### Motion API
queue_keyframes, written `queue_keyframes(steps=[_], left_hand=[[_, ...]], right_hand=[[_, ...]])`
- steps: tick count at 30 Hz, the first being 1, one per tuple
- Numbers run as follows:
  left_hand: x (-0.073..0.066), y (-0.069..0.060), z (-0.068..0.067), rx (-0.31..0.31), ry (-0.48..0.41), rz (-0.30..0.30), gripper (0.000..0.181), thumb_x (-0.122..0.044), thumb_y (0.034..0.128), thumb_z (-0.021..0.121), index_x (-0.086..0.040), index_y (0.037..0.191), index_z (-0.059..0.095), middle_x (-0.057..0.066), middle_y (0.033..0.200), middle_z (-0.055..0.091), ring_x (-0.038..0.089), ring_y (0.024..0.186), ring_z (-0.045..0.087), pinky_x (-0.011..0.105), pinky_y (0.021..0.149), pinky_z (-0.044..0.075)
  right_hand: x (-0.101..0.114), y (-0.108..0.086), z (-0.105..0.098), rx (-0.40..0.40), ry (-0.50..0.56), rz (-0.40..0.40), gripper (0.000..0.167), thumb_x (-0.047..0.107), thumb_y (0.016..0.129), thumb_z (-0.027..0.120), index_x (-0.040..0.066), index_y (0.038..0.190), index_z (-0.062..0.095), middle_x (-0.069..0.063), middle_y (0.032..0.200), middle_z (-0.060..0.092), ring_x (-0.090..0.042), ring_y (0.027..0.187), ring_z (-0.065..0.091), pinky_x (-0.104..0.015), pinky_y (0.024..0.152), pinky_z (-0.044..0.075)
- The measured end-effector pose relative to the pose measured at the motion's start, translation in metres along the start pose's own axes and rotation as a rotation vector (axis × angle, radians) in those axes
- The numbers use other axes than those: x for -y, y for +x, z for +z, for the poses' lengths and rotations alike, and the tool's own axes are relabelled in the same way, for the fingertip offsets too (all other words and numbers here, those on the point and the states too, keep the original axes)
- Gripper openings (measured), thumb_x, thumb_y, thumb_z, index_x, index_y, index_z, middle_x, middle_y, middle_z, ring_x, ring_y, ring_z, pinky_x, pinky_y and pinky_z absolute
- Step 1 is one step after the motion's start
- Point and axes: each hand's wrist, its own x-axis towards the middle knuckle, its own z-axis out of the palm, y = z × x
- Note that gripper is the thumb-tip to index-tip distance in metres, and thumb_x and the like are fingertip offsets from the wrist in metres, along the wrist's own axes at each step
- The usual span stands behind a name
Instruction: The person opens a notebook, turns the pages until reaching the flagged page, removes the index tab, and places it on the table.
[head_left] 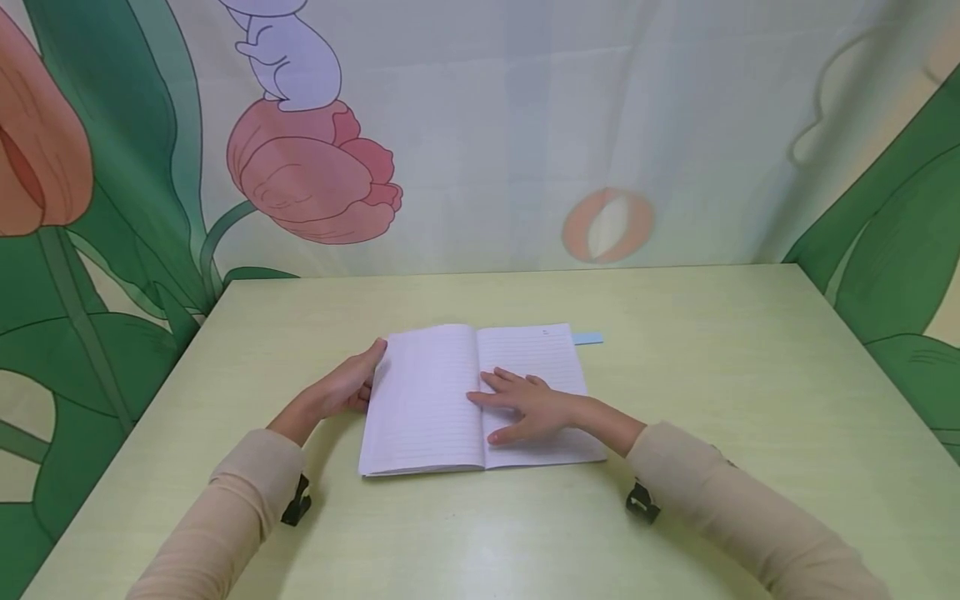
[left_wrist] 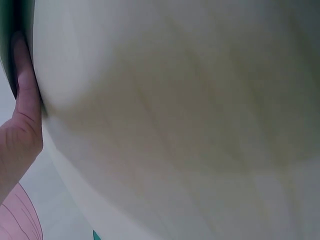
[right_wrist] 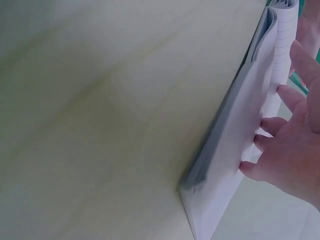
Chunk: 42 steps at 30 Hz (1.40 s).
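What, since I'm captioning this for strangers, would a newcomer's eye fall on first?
Probably the open lined notebook near the middle of the table, a pale blue strip jutting out at its upper right. The left grip holds its left edge; the right grip lies spread over the right page. Next, the big pink flower on the backdrop, upper left.

white notebook [head_left: 427, 400] ruled in fine greyish lines, pale blue tab [head_left: 588, 338] by it, light yellow-green tabletop [head_left: 480, 542] with faint streaky grain, beige sleeves [head_left: 217, 508], black clips [head_left: 297, 502], whitish curtain [head_left: 480, 150] printed with a pink tulip [head_left: 300, 179], an orange tulip [head_left: 37, 150], deep green leaves [head_left: 120, 108], a lavender cartoon animal [head_left: 300, 67]
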Motion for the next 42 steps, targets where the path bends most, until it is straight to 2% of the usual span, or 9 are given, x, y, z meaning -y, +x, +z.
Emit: queue_keyframes(steps=[3, 7, 14, 18, 30, 32, 37, 39, 42], left_hand=[[0.004, 0.002, -0.001, 0.009, 0.031, 0.052, 0.066, -0.034, 0.0977, 0.039, -0.003, 0.146, 0.006, 0.026, 0.133, 0.036, 0.019, 0.077, 0.059, 0.033, 0.069, 0.050], [0.008, 0.002, 0.000, 0.023, 0.058, 0.123, 0.077, -0.009, 0.0922, 0.053, -0.006, 0.146, -0.003, 0.024, 0.144, 0.018, 0.017, 0.075, 0.058, 0.032, 0.067, 0.050], [0.006, 0.002, 0.002, 0.001, 0.076, 0.096, 0.077, -0.008, 0.0919, 0.053, -0.008, 0.146, -0.002, 0.026, 0.135, 0.031, 0.017, 0.072, 0.058, 0.031, 0.065, 0.050], [0.006, 0.002, 0.003, 0.000, 0.086, 0.091, 0.077, -0.008, 0.0919, 0.053, -0.007, 0.146, -0.002, 0.026, 0.131, 0.035, 0.017, 0.072, 0.058, 0.030, 0.064, 0.049], [0.005, 0.003, 0.002, 0.001, 0.077, 0.088, 0.078, -0.009, 0.0920, 0.053, -0.008, 0.146, -0.003, 0.024, 0.120, 0.044, 0.017, 0.073, 0.058, 0.031, 0.066, 0.049], [0.005, 0.003, 0.002, 0.003, 0.075, 0.089, 0.078, -0.008, 0.0921, 0.053, -0.007, 0.146, -0.003, 0.024, 0.121, 0.045, 0.017, 0.073, 0.058, 0.031, 0.066, 0.050], [0.004, 0.002, 0.003, 0.017, 0.059, 0.083, 0.078, -0.008, 0.0923, 0.052, -0.009, 0.146, -0.004, 0.026, 0.128, 0.039, 0.018, 0.075, 0.059, 0.033, 0.067, 0.050], [0.004, 0.001, 0.003, 0.023, 0.059, 0.075, 0.075, -0.010, 0.0937, 0.050, -0.010, 0.146, -0.004, 0.025, 0.134, 0.033, 0.019, 0.077, 0.058, 0.033, 0.068, 0.050], [0.000, 0.000, 0.003, 0.009, 0.055, 0.043, 0.065, -0.025, 0.0976, 0.042, -0.009, 0.147, 0.003, 0.024, 0.129, 0.038, 0.019, 0.078, 0.057, 0.032, 0.069, 0.049]], right_hand=[[-0.001, -0.001, 0.000, -0.004, 0.001, 0.012, 0.066, 0.041, 0.088, 0.055, 0.018, 0.144, 0.029, -0.015, 0.150, 0.010, -0.030, 0.137, 0.000, -0.059, 0.102, 0.005], [-0.009, -0.006, -0.006, -0.045, -0.022, 0.092, 0.072, 0.042, 0.088, 0.054, 0.011, 0.145, 0.023, -0.016, 0.150, 0.007, -0.032, 0.137, -0.001, -0.060, 0.101, 0.005], [-0.052, -0.022, -0.024, -0.130, -0.110, 0.322, 0.086, 0.046, 0.085, 0.056, -0.002, 0.144, 0.015, -0.024, 0.148, 0.005, -0.038, 0.135, 0.001, -0.065, 0.098, 0.006], [-0.068, -0.029, -0.031, -0.143, -0.137, 0.369, 0.090, 0.048, 0.085, 0.057, -0.005, 0.143, 0.014, -0.025, 0.147, 0.007, -0.038, 0.135, 0.003, -0.067, 0.096, 0.007], [-0.070, -0.027, -0.030, -0.184, -0.103, 0.326, 0.092, 0.041, 0.085, 0.061, -0.007, 0.143, 0.008, -0.022, 0.147, 0.016, -0.034, 0.135, 0.010, -0.065, 0.097, 0.007], [-0.067, -0.026, -0.029, -0.182, -0.042, 0.299, 0.091, 0.040, 0.085, 0.061, -0.004, 0.144, 0.008, -0.021, 0.147, 0.017, -0.034, 0.134, 0.014, -0.060, 0.100, 0.010], [-0.043, -0.022, -0.027, -0.139, 0.296, 0.180, 0.090, 0.044, 0.084, 0.061, 0.009, 0.147, 0.007, -0.012, 0.150, 0.011, -0.029, 0.135, 0.013, -0.046, 0.106, 0.014], [-0.029, -0.018, -0.024, -0.099, 0.392, 0.125, 0.088, 0.044, 0.085, 0.060, 0.011, 0.147, 0.009, -0.009, 0.151, 0.007, -0.026, 0.137, 0.007, -0.044, 0.107, 0.011], [-0.010, -0.009, -0.017, -0.032, 0.335, 0.060, 0.080, 0.045, 0.086, 0.058, 0.013, 0.147, 0.016, -0.005, 0.152, 0.005, -0.022, 0.137, 0.000, -0.044, 0.108, 0.007]])
